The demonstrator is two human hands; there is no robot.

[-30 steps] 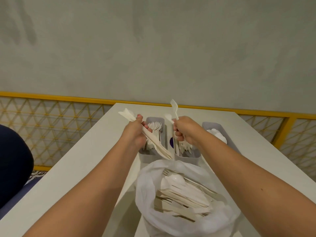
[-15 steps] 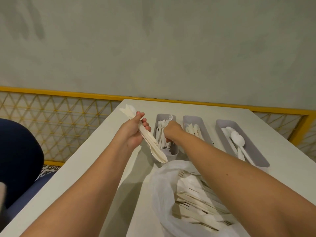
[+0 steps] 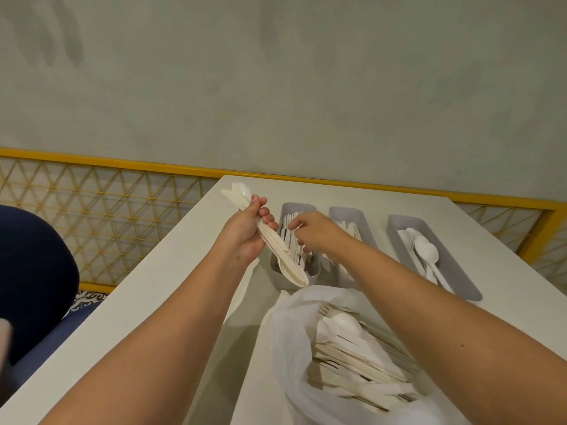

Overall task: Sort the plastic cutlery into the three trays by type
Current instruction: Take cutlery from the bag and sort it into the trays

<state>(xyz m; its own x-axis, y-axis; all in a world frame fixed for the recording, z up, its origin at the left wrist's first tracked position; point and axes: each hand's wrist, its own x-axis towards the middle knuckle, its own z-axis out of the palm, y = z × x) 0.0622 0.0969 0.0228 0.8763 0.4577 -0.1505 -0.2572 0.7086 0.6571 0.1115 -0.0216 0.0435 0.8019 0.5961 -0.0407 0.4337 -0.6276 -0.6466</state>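
My left hand (image 3: 245, 237) is shut on a bundle of white plastic cutlery (image 3: 280, 253), held slanted above the table's left side. My right hand (image 3: 313, 233) hovers over the left grey tray (image 3: 296, 207), which holds forks (image 3: 288, 219); its fingers are loosely apart and I see nothing in them. The middle tray (image 3: 346, 211) holds knives, partly hidden by my right forearm. Several spoons (image 3: 425, 254) lie in the right tray (image 3: 460, 271). A white plastic bag (image 3: 285, 332) full of mixed cutlery (image 3: 352, 354) sits nearest to me.
The white table (image 3: 171, 286) ends at a left edge beside a yellow lattice railing (image 3: 101, 207). A dark blue seat (image 3: 33, 271) is at the far left. A grey wall stands behind the table.
My right hand carried a fork from above the middle tray over to the left tray and let it go there. The left hand has kept its bundle.
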